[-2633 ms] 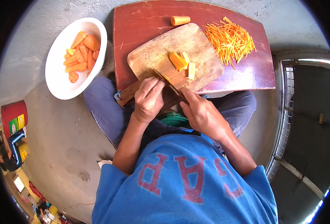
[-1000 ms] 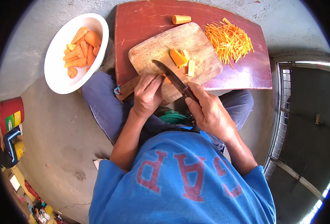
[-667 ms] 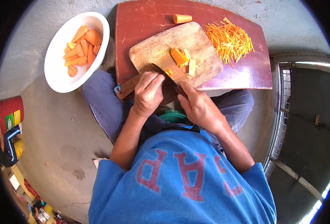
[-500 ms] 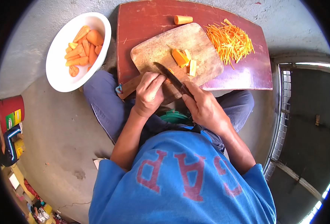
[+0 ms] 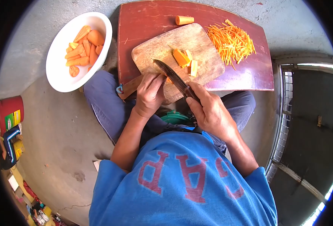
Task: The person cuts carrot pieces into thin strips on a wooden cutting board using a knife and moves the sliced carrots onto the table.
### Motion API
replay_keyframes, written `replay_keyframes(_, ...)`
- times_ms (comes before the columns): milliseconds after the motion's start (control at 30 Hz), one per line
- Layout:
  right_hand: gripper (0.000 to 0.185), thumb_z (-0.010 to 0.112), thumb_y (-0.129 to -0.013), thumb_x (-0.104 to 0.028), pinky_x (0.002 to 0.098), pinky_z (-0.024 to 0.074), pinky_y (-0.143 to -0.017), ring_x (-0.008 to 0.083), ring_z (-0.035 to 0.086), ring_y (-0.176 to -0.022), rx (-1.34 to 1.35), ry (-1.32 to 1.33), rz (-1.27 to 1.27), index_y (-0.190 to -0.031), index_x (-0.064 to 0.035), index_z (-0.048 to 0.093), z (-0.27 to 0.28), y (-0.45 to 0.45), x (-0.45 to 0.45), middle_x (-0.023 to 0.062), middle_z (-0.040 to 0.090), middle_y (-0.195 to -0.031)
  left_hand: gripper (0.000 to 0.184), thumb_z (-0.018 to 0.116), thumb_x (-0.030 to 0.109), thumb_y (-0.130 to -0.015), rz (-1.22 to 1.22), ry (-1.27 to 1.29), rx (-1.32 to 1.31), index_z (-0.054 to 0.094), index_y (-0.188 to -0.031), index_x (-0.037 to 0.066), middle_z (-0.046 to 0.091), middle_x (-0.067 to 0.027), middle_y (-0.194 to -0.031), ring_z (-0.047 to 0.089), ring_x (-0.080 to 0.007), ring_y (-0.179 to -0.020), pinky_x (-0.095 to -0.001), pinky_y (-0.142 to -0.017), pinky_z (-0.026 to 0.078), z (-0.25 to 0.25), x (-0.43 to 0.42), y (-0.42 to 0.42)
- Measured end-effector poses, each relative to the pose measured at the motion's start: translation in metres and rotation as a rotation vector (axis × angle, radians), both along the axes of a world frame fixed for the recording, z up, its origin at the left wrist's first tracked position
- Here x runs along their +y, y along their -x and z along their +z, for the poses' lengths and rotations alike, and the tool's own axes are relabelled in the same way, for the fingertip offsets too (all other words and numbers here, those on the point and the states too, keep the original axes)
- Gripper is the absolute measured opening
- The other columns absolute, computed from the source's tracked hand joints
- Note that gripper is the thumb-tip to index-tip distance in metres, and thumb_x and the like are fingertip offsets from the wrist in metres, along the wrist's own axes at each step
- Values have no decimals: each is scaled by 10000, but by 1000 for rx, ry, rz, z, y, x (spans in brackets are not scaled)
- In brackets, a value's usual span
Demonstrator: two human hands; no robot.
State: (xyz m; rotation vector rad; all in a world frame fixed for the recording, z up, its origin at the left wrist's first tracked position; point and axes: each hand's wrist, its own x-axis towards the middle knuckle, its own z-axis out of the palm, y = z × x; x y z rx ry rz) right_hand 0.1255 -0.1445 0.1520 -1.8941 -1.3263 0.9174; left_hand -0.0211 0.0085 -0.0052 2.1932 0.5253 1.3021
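Head view: grasping a dark-bladed knife by its handle in the right hand, with fingers closed around it; holding the blade aslant above the near part of a wooden cutting board, aimed with its tip toward the far left, near the fingertips of the left hand; bunching the left hand over a small carrot piece, mostly hidden by fingers and blade, on the near part of the board; cannot tell of any contact between blade and piece; showing a cluster of cut orange chunks on the board, just beyond the blade; on the red worktop, bearing a heap of thin carrot strips just right of the board, and a thick carrot stub lying on its side near the board's far edge; to the left of the worktop, showing a white oval basin with peeled carrots gathered inside; farther left and nearer, displaying a red bucket at the edge of view; wearing a blue shirt with red lettering.
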Motion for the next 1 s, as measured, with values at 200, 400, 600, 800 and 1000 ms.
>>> replay_keyframes(200,400,648,-1087,-49,581,564,-846,572,716,-1046,-16,-50,-12,-1469,17,550,-7,4,-3,354,715,-1111,325,815,-189,-843,-16,11,7,760,-1106,-7,735,-144,-1003,734,-342,-871,-418,-773,603,-2,0,2)
replay_keyframes(400,366,649,-1095,-54,570,570,-877,577,711,-1102,20,22,-103,-1445,16,570,6,1,-9,342,709,-1184,266,839,-151,-890,5,61,-29,768,-1098,-1,745,-137,-983,736,-305,-819,-382,-724,591,-1,0,1)
replay_keyframes(600,348,651,-1116,-77,527,575,-880,531,724,-1073,53,36,-48,-1437,29,568,3,3,-9,318,717,-1131,264,842,-146,-890,1,52,-15,764,-1096,1,751,-140,-1000,743,-307,-832,-381,-735,595,2,-1,1)
replay_keyframes(800,309,652,-1101,-59,550,573,-870,569,714,-1085,37,1,-89,-1389,22,573,3,5,-10,336,707,-1108,277,834,-152,-886,-1,38,-8,767,-1101,9,753,-139,-1007,746,-313,-843,-390,-748,600,-2,-1,1)
replay_keyframes(1000,337,669,-1097,-50,518,569,-833,536,727,-993,-20,-63,-151,-1414,25,584,-11,-3,-19,310,723,-1020,304,812,-129,-909,-28,126,71,781,-1175,15,757,-141,-1059,758,-337,-924,-409,-822,612,1,3,5)
